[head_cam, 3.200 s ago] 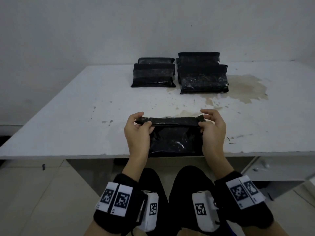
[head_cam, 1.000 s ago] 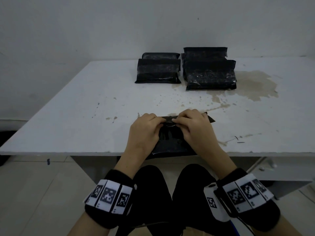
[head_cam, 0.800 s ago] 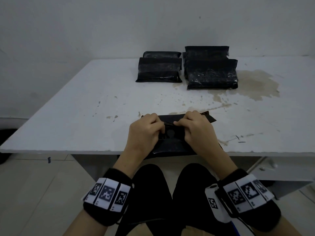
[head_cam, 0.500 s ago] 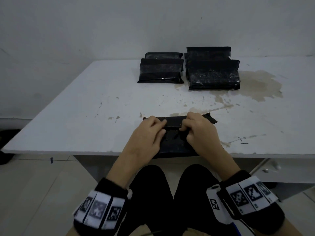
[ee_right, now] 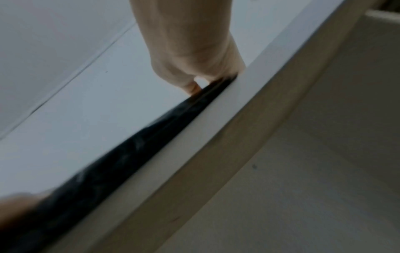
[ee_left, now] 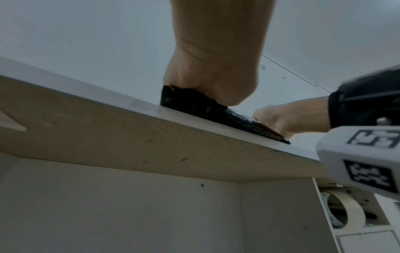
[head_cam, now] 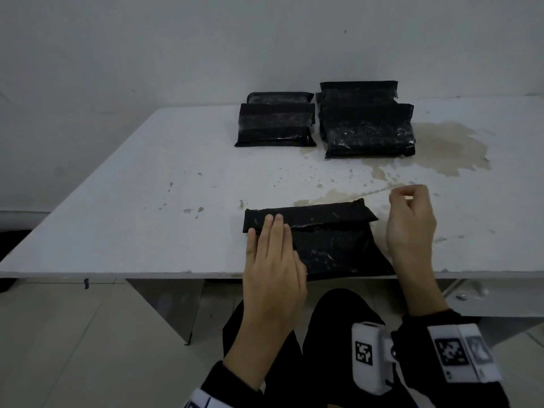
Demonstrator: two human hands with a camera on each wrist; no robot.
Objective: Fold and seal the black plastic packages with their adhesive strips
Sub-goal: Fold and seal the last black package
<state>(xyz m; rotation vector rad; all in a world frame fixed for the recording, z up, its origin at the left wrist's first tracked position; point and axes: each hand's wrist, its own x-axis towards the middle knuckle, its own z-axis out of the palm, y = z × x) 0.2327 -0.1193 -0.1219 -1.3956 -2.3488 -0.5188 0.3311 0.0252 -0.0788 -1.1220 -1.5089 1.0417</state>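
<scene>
Flap folded; right hand off the package with what looks like the peeled liner

A second ago both my hands were bunched at the flap's middle; now my left hand [head_cam: 272,254] lies flat, straight fingers [head_cam: 273,222] pressing the folded flap of the black package [head_cam: 332,245] at the near tabletop [head_cam: 147,201] edge, its near side slightly overhanging. My right hand [head_cam: 410,222] has lifted clear to the right, fingers curled in a pinch on a thin pale strip I cannot make out well. I judge the adhesive exposed and the seal only needing a press along the flap. Four more packages [head_cam: 276,125] sit well apart at the far side beside a brown stain [head_cam: 450,148]; nothing obstructs
</scene>
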